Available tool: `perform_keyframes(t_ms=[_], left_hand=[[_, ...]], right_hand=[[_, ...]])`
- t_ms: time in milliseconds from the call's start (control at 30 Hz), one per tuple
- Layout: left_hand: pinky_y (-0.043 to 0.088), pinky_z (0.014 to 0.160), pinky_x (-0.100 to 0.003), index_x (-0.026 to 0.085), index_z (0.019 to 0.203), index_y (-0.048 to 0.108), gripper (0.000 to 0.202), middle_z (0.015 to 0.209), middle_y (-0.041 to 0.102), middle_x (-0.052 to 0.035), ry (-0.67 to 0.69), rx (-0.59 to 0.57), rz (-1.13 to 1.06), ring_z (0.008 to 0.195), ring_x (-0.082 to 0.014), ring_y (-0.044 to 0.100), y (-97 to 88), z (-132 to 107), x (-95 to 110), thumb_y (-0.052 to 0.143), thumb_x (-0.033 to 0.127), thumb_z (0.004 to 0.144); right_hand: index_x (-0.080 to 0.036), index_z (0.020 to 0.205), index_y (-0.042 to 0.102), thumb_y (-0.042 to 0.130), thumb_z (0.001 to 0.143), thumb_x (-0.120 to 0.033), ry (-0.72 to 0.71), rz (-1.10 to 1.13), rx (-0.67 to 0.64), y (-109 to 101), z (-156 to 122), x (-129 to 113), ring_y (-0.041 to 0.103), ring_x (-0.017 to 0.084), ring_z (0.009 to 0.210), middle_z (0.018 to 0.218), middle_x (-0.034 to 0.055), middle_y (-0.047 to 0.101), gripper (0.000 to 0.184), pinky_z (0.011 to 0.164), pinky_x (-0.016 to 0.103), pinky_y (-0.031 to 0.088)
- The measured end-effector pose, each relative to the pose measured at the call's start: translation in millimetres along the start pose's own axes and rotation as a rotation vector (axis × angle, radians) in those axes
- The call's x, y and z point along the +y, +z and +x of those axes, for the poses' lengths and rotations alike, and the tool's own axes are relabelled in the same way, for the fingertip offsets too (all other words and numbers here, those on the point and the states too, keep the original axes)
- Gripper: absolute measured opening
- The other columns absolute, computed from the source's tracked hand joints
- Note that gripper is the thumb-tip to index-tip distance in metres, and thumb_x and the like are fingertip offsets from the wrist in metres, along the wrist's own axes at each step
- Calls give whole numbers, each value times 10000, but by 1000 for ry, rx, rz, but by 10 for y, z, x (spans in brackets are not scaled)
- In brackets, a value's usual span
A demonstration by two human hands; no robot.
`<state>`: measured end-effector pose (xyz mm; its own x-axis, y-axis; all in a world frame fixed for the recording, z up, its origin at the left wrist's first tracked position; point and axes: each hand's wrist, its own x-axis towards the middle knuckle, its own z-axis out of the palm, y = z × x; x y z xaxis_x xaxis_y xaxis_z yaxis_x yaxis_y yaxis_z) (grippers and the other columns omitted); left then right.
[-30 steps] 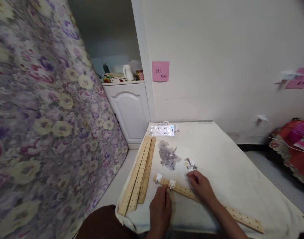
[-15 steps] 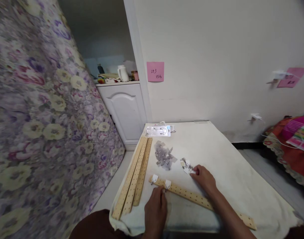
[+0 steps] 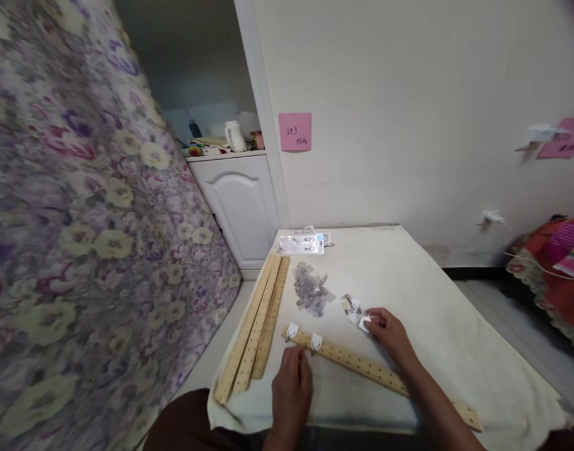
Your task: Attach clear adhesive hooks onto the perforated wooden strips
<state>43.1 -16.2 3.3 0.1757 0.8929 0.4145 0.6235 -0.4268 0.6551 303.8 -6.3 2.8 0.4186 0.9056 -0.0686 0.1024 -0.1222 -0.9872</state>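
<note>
A light wooden strip with rows of holes (image 3: 350,361) lies slantwise across the cloth in front of me. Two white hook pieces, one at the strip's left end (image 3: 293,331) and one beside it (image 3: 317,341), sit on it, each with a metal part hanging below. My left hand (image 3: 292,382) is closed, its fingertips at the strip's near edge. My right hand (image 3: 384,329) pinches a small white square piece (image 3: 364,323) above the strip. Just left of it is a small heap of white and metal pieces (image 3: 351,305). My right forearm hides part of the strip.
Three more perforated wooden strips (image 3: 252,332) lie side by side at the left. A pile of small greyish translucent pieces (image 3: 310,289) is mid-table. Clear plastic packaging (image 3: 300,243) lies at the back edge. A floral curtain (image 3: 94,207) hangs at the left.
My right hand has drawn slightly right, away from the heap, with a white square piece now showing in its fingers. The left hand stays by the strip.
</note>
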Motion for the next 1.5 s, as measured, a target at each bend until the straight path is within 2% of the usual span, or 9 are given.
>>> perform_keyframes(t_ms=[133,267,433,533,800,967,1167,1400,1500], left_hand=[[456,800,-300,216,1049,531,205,935,587,-39,20,19,-26,891,-180,586,4,-4,5,385,227,906],[456,781,-291,212,1031,541,204,906,585,-37,2,28,-38,858,-177,584,-20,-1,45,381,228,905],[454,746,-281,205,1010,554,203,874,584,-31,-47,22,-74,799,-169,575,-46,8,90,384,253,908],[451,728,-274,200,1008,560,201,865,584,-30,-54,23,-103,768,-164,566,-61,14,95,402,271,906],[459,711,-255,200,973,590,217,866,610,-21,-166,39,-266,763,-160,562,-126,-135,281,468,351,877],[451,620,-230,195,1079,578,322,769,600,-3,-283,-80,-386,661,-144,539,75,-231,506,513,410,849],[440,648,-238,184,999,616,306,756,612,-6,-305,-191,-459,684,-150,543,240,-160,553,538,425,827],[394,597,-210,185,865,619,219,693,593,13,-268,-179,-401,650,-137,510,227,-149,556,529,383,846],[372,579,-208,191,820,598,208,655,550,28,-231,-185,-309,618,-126,481,228,-157,562,497,366,871]], right_hand=[[-154,908,620,640,673,-419,-6,170,-171,124,-144,-112,472,102,477,580,-43,518,355,468,224,341],[-156,900,633,618,696,-418,-53,43,-239,219,-261,-249,494,112,547,649,-14,572,332,500,224,350],[-174,727,588,582,721,-334,-160,-184,-324,226,-289,-330,516,133,605,635,-14,568,160,581,245,391],[-180,762,594,577,722,-287,-209,-252,-369,212,-311,-351,570,159,715,742,13,626,116,646,252,425],[-192,859,560,497,794,-290,-54,-41,-678,232,-467,-370,587,135,569,642,-27,596,134,554,239,445],[-183,909,638,536,742,-188,-282,-215,-614,208,-485,-428,592,151,715,781,16,651,196,649,246,432],[-190,771,633,573,710,-171,-305,-354,-597,130,-474,-470,560,129,622,664,-14,645,88,579,215,390],[-200,851,679,505,773,-194,-285,-307,-595,161,-420,-395,577,107,548,755,2,652,190,604,235,441],[-194,922,678,553,721,-169,-299,-292,-595,176,-407,-390,577,121,604,775,7,630,238,604,236,440]])
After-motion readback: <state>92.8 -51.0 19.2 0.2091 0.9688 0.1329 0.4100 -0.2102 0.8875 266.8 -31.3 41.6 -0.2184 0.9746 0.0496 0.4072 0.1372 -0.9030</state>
